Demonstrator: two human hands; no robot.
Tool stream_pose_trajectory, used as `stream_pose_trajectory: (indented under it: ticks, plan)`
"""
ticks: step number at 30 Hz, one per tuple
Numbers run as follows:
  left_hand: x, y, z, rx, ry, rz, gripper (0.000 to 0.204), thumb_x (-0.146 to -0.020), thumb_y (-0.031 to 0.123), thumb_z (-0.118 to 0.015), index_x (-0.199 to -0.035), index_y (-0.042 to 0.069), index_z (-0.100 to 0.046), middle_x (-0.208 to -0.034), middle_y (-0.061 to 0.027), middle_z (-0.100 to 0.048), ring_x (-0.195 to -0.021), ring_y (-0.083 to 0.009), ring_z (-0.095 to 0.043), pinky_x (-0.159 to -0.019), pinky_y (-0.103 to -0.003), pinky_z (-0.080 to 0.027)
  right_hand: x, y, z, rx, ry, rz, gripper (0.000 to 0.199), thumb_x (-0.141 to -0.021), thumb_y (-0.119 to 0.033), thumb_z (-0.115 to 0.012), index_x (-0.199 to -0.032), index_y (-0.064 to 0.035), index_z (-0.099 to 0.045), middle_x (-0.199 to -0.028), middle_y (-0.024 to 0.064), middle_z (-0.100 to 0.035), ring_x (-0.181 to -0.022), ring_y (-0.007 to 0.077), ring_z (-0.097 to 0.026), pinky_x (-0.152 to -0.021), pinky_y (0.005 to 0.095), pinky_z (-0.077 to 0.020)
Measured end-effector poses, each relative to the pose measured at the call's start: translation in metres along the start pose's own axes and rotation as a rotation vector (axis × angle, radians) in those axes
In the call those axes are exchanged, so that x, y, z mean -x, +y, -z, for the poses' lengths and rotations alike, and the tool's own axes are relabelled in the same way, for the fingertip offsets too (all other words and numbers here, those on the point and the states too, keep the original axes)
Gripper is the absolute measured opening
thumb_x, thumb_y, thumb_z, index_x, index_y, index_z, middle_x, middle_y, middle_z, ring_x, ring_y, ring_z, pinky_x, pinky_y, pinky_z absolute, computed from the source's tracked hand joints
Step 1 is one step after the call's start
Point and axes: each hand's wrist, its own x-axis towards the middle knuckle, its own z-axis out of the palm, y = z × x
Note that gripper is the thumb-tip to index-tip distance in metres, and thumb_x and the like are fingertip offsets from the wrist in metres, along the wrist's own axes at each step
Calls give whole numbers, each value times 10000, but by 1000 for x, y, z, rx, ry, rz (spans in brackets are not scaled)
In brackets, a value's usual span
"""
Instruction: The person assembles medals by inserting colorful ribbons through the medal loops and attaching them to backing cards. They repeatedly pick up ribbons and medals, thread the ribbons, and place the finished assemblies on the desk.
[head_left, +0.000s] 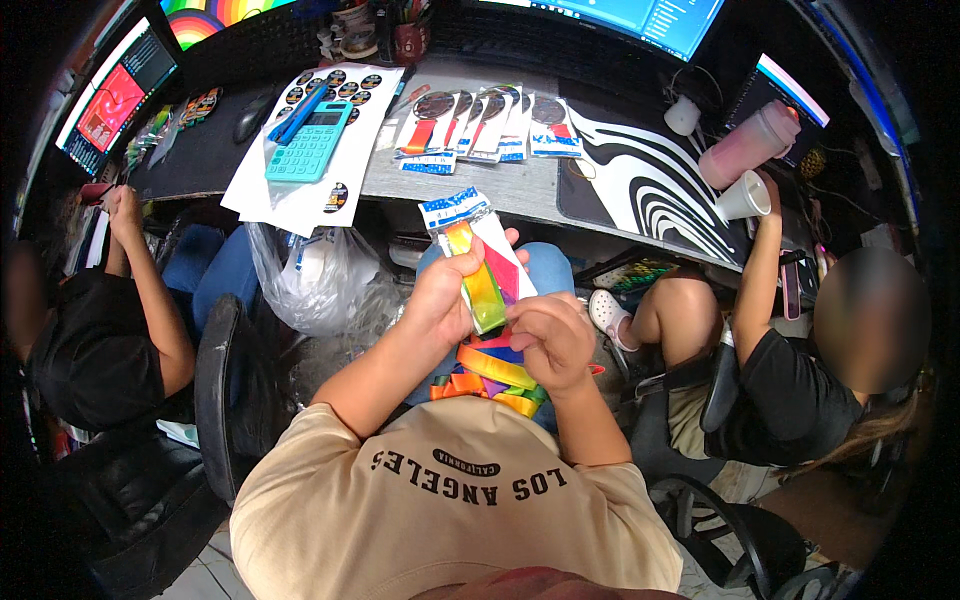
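My left hand [445,295] is closed around a clear packet [455,212] with a blue-and-white header strip. Inside it lies a folded ribbon [485,285] in yellow, green and pink. At the packet's lower end, the bent fingers of my right hand [555,338] pinch its edge; the fingertips are partly hidden. Below both hands, loose rainbow ribbons [497,368] rest on my lap. On the desk ahead, several similar packets [485,120] lie overlapping, each with a dark round medal and a red or orange ribbon.
A turquoise calculator [308,150] sits on white sheets [255,190] of round stickers. Under the desk edge hangs a plastic bag [325,275]. At right are a striped mat [640,170] and a pink bottle [745,148]; a person there holds a white cup [743,197]. Another person sits left.
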Motion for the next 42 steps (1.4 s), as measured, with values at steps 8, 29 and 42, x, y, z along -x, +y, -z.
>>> stream_pose_trajectory:
  ticks: [8, 29, 42]
  plan:
    - [-1, 22, 0, -18, -51, 75, 410, -984, 241, -521, -1329, 20, -490, -1164, -146, -623, -1070, -305, -621, -946, -493, -506, 7, 9, 4, -421, -112, -112, 122, -786, -1, -656, -872, -25, -574, -805, 107, -673, -608, 218, -625, -554, 297, -484]
    - [23, 18, -3, -113, -415, -626, 555, -989, 245, -522, -1462, 103, -269, -1177, -135, -562, -1153, -294, -562, -1037, -541, -423, 33, 13, -10, -1006, 272, -1000, 120, -917, -67, -638, -1001, 18, -625, -715, 15, -626, -465, 21, -427, -421, 187, -307]
    - [25, 69, 46, -336, -197, -879, 529, -1009, 304, -479, -1460, 115, -277, -1228, -111, -522, -1183, -256, -515, -1057, -541, -402, 93, 20, 12, 150, 214, -621, 75, -823, -48, -702, -884, -14, -732, -857, 113, -692, -805, 174, -624, -742, 285, -489]
